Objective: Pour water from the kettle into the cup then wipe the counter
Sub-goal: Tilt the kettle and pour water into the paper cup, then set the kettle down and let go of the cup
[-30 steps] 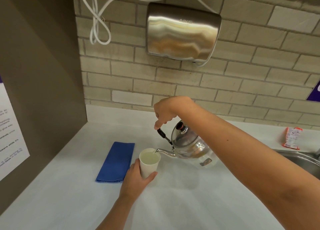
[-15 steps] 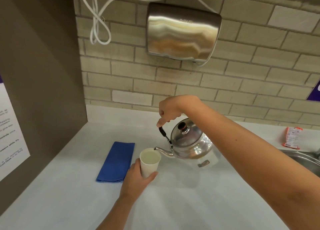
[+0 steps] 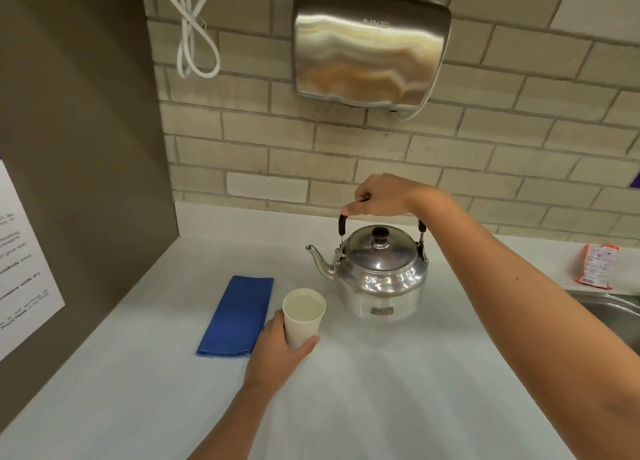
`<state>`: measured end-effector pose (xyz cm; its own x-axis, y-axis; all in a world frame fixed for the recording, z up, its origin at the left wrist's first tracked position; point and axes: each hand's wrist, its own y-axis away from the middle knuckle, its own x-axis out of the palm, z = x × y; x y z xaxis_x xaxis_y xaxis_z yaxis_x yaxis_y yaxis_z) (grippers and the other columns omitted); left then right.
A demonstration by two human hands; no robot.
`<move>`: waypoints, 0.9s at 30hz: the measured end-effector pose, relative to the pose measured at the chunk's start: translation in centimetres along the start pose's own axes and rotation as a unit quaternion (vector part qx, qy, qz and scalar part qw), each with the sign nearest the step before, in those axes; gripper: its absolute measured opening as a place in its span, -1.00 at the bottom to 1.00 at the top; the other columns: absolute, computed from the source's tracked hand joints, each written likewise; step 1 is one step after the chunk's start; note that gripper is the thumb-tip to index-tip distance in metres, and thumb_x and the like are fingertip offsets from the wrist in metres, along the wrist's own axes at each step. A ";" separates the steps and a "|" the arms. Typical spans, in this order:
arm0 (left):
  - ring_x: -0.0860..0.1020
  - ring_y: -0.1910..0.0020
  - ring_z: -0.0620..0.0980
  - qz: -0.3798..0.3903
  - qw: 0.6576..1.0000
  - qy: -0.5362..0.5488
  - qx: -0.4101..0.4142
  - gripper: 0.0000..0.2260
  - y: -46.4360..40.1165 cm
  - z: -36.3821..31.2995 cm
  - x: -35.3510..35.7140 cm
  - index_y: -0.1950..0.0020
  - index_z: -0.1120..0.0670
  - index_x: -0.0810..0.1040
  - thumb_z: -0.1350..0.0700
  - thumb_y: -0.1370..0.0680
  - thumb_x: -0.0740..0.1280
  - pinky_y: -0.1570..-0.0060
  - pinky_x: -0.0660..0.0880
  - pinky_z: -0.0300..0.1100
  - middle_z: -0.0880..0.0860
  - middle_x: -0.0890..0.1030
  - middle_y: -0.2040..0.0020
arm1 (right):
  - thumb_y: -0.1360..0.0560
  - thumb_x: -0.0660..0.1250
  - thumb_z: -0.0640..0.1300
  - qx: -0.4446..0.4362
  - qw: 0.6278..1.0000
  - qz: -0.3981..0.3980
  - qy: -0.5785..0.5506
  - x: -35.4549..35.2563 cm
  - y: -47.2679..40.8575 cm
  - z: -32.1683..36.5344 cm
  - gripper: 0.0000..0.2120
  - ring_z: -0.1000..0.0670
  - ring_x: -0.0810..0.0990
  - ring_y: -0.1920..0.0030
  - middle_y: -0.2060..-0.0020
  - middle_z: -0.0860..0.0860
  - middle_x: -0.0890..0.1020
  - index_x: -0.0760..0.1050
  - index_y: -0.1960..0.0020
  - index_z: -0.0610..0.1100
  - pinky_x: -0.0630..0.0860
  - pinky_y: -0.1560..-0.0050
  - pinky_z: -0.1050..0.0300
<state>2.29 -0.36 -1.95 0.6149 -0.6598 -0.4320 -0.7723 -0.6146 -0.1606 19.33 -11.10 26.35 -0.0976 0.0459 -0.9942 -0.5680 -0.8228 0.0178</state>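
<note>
A shiny metal kettle (image 3: 379, 276) stands upright on the white counter (image 3: 381, 390), its spout pointing left. My right hand (image 3: 379, 195) grips the top handle of the kettle. To its left front stands a white paper cup (image 3: 303, 317) holding water. My left hand (image 3: 277, 349) wraps around the cup's lower part. A folded blue cloth (image 3: 239, 316) lies flat on the counter just left of the cup.
A steel hand dryer (image 3: 370, 46) hangs on the brick wall above, with a white cable (image 3: 194, 44) looped beside it. A steel sink (image 3: 620, 316) edge shows at the right, with an orange packet (image 3: 595, 265) behind it. A brown side panel (image 3: 79, 148) closes the left.
The kettle has tipped back from pouring to upright and moved right, away from the cup, down to the counter. My left hand keeps hold of the cup.
</note>
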 end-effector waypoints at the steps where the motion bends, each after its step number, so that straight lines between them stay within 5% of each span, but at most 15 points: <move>1: 0.51 -0.07 -0.08 0.001 1.000 -0.002 -0.001 -0.36 0.0 0.0 0.0 -0.27 -0.06 0.35 -0.22 -0.28 0.47 -0.05 0.52 -0.13 -0.05 0.53 -0.11 | -0.50 0.25 0.21 -0.001 1.000 -0.014 -0.012 0.3 -0.3 -0.3 -0.55 0.03 0.36 0.37 0.41 0.02 0.38 0.34 0.37 -0.11 0.23 0.34 0.17; 10: 0.51 -0.09 -0.06 0.001 1.000 -0.014 -0.012 -0.33 0.0 0.0 0.1 -0.29 -0.04 0.34 -0.21 -0.28 0.48 -0.08 0.53 -0.08 -0.03 0.52 -0.12 | -0.47 0.33 0.16 0.014 0.985 -0.114 -0.129 4.7 -4.7 -1.6 -0.50 0.04 0.29 0.48 0.54 0.03 0.30 0.25 0.48 -0.09 0.21 0.38 0.12; 15: 0.51 -0.12 -0.05 0.009 1.000 0.000 -0.005 -0.33 0.0 0.0 0.0 -0.30 -0.04 0.35 -0.21 -0.28 0.48 -0.13 0.54 -0.02 -0.04 0.53 -0.14 | -0.46 0.33 0.18 0.031 0.982 -0.112 -0.146 7.3 -6.9 -1.7 -0.59 0.05 0.36 0.48 0.55 0.04 0.38 0.48 0.34 -0.15 0.26 0.41 0.16; 27: 0.50 -0.14 -0.10 0.010 1.000 0.007 -0.016 -0.29 -0.1 0.2 0.0 -0.29 -0.11 0.33 -0.30 -0.22 0.44 -0.16 0.53 -0.02 -0.09 0.52 -0.16 | -0.47 0.32 0.17 0.032 0.984 -0.077 -0.159 9.4 -10.1 -1.0 -0.59 0.07 0.36 0.49 0.55 0.03 0.38 0.50 0.35 -0.13 0.24 0.43 0.17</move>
<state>2.35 -0.22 -2.16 0.6016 -0.6781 -0.4223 -0.7791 -0.6147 -0.1231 24.96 -2.98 16.70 -0.2521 0.3509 -0.9018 -0.6448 -0.7558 -0.1138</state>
